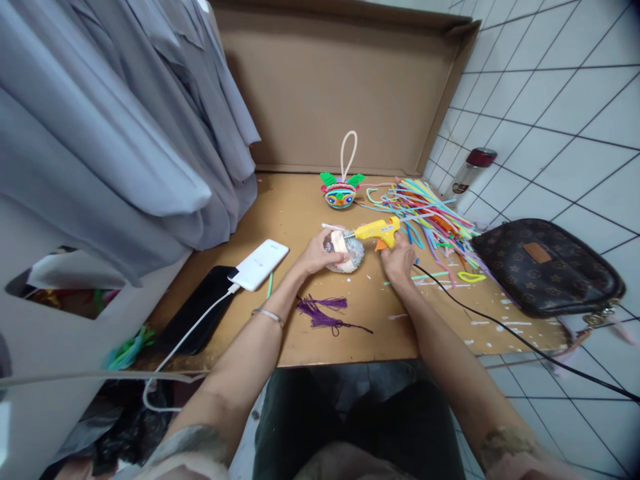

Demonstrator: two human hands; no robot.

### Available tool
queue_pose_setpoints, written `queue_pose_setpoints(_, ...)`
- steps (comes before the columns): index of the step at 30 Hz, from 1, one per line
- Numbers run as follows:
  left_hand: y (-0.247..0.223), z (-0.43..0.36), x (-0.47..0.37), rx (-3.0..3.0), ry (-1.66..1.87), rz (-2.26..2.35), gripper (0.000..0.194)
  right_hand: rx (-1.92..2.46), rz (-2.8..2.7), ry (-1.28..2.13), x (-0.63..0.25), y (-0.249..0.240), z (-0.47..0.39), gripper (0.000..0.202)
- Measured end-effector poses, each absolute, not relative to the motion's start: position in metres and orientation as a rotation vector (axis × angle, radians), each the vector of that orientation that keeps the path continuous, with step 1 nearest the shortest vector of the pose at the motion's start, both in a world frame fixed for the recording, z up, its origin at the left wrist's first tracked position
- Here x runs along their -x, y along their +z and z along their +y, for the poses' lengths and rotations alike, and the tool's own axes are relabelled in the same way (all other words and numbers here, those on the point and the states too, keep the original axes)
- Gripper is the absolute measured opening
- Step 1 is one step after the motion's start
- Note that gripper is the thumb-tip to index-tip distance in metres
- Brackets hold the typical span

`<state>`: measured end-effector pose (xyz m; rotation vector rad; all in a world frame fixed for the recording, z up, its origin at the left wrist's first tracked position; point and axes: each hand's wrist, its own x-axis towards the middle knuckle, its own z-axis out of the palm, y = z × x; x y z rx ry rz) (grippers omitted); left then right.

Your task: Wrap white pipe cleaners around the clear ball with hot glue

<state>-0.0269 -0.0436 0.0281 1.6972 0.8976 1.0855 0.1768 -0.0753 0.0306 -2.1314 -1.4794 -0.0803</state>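
Note:
My left hand is closed round the left side of a pale, fluffy ball with a cream strip across it. In my right hand is a yellow glue gun, its nozzle pointing left and at the ball's upper side. Two purple tassels lie on the table just below the ball. Behind the ball stands a colourful animal-head ornament with green ears and a white loop.
Many coloured pipe cleaners lie at the right, beside a brown patterned bag and a clear bottle. A black cord runs right. At left are a white power bank, a black phone and hanging grey cloth.

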Motion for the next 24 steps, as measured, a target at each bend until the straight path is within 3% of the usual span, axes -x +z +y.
queue_pose_setpoints(24,0.0255,-0.0420,0.0269,-1.688,1.100,0.886,0.074,2.124,-1.474,-0.040,-0.1741,0.0352,-0.0774,0.034)
